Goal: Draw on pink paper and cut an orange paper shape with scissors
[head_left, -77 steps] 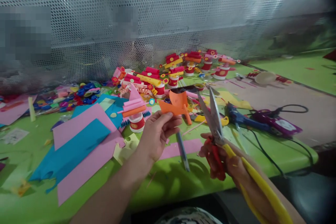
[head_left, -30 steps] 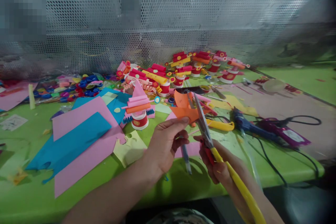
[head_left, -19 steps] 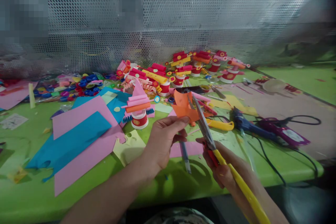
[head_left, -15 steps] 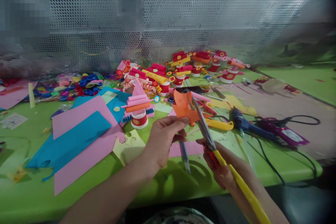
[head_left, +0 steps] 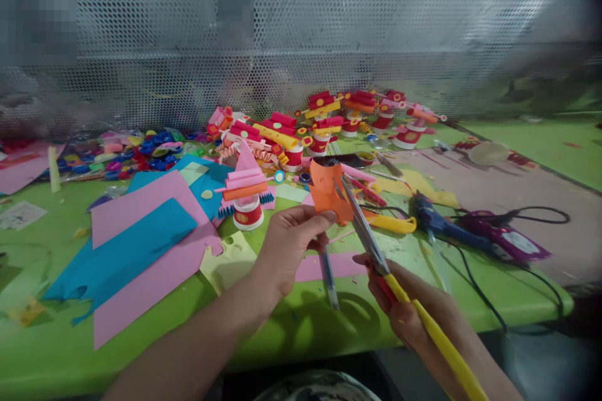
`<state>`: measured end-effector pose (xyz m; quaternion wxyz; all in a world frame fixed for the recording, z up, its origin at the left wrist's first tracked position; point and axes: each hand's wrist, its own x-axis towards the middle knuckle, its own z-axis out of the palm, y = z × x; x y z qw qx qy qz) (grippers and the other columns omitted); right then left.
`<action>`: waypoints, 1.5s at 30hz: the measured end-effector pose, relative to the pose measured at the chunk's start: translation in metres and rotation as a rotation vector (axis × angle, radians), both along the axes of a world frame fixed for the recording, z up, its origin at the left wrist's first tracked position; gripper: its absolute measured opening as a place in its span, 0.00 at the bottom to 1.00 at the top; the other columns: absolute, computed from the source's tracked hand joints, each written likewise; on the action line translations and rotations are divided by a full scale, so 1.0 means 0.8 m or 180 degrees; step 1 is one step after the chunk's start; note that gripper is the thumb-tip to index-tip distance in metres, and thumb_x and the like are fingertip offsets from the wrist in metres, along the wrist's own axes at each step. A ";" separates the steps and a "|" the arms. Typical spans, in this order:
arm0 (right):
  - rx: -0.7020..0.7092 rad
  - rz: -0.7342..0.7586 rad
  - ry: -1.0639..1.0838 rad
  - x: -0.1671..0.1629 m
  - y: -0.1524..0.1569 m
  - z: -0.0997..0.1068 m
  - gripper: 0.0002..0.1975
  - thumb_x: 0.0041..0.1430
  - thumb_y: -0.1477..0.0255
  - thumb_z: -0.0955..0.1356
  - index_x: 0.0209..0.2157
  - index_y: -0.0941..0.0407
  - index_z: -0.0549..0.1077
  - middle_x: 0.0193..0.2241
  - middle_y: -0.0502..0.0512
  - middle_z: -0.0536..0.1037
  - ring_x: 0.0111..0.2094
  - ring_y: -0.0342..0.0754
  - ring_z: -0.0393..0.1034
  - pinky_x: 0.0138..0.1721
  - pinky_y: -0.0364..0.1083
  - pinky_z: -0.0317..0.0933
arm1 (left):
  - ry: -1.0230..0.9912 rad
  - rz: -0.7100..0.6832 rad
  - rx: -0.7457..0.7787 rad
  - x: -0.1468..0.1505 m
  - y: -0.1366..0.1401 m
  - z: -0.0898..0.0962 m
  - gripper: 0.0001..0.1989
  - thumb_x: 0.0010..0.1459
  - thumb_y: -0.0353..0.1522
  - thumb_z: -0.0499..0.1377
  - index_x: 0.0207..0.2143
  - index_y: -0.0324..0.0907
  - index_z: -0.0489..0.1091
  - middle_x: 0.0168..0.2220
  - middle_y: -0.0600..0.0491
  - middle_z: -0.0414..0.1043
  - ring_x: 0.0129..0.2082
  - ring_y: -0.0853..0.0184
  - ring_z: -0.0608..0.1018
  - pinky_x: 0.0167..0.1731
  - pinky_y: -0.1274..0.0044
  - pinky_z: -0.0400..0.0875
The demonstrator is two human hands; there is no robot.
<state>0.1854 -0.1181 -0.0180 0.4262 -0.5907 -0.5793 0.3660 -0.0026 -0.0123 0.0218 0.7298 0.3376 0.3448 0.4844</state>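
Observation:
My left hand [head_left: 289,244] pinches a small orange paper piece [head_left: 328,193] and holds it up above the green table [head_left: 301,326]. My right hand [head_left: 407,313] grips the scissors [head_left: 364,225], which have red and yellow handles; the blades point up and left and touch the right edge of the orange paper. A blue pen-like tool [head_left: 328,276] lies on the table just below my left hand.
Pink and blue paper sheets [head_left: 141,244] lie at the left. Paper models of red, pink and yellow rolls [head_left: 301,131] crowd the back by a perforated metal screen. A blue glue gun [head_left: 435,219] and a purple tool with black cables [head_left: 503,238] lie at the right.
The scissors came from open and apart at the right to the orange paper's edge. My left hand turned the paper from flat to more upright. The view shifted slightly.

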 end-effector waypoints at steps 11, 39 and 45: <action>-0.0380 -0.0136 0.0280 0.004 -0.007 0.000 0.37 0.57 0.40 0.68 0.56 0.53 0.76 0.38 0.57 0.76 0.30 0.47 0.69 0.27 0.43 0.66 | 0.0245 -0.0038 0.0186 -0.003 0.005 0.000 0.09 0.47 0.35 0.70 0.25 0.39 0.78 0.19 0.57 0.68 0.20 0.74 0.69 0.21 0.80 0.59; -0.0322 -0.0270 -0.0339 0.012 -0.007 0.011 0.37 0.50 0.35 0.69 0.45 0.52 0.82 0.23 0.50 0.72 0.24 0.46 0.63 0.23 0.45 0.59 | 0.0743 -0.0192 0.0464 -0.011 0.010 0.004 0.07 0.49 0.36 0.68 0.26 0.40 0.79 0.20 0.56 0.69 0.19 0.73 0.68 0.22 0.78 0.62; -0.0492 -0.0137 0.0217 0.017 -0.009 0.008 0.40 0.51 0.34 0.67 0.51 0.51 0.79 0.28 0.53 0.76 0.22 0.45 0.62 0.21 0.44 0.58 | 0.0775 -0.0250 0.0494 -0.013 0.011 0.012 0.07 0.49 0.34 0.66 0.24 0.41 0.74 0.20 0.57 0.69 0.17 0.74 0.68 0.20 0.79 0.62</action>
